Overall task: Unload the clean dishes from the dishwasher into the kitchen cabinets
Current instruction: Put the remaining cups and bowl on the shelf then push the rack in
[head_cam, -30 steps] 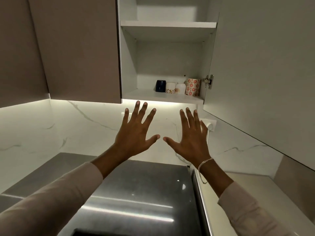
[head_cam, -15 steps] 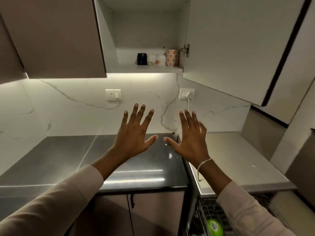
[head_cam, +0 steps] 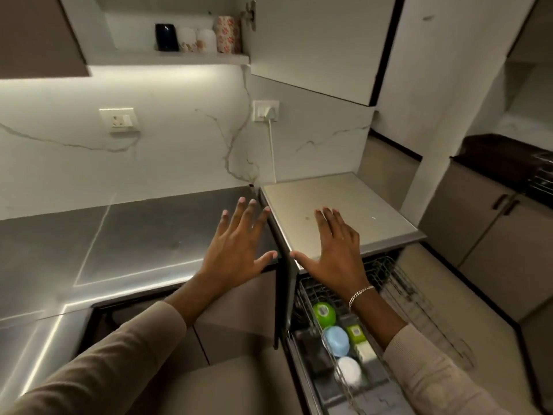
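Both my hands are held out flat with fingers spread and hold nothing. My left hand [head_cam: 239, 247] hovers over the dark steel counter [head_cam: 134, 235]. My right hand [head_cam: 335, 250] hovers over the front edge of the dishwasher top [head_cam: 359, 205]. Below my right wrist the wire dishwasher rack [head_cam: 398, 295] is pulled out. In it lie a green bowl [head_cam: 323, 313], a blue bowl [head_cam: 336, 340] and a white bowl [head_cam: 348, 371]. The open upper cabinet shelf [head_cam: 167, 59] holds a dark mug [head_cam: 165, 36], two white cups [head_cam: 197, 40] and a flowered cup [head_cam: 229, 34].
The open cabinet door [head_cam: 314, 46] juts out at head height on the right. Two wall sockets [head_cam: 119, 121] sit on the marble backsplash, one with a white cord [head_cam: 271, 145]. Lower cabinets [head_cam: 493, 235] stand at the right.
The view has tilted down from the open cabinet to the counter and the pulled-out dishwasher rack. Both hands stay spread and empty and have come down with it.
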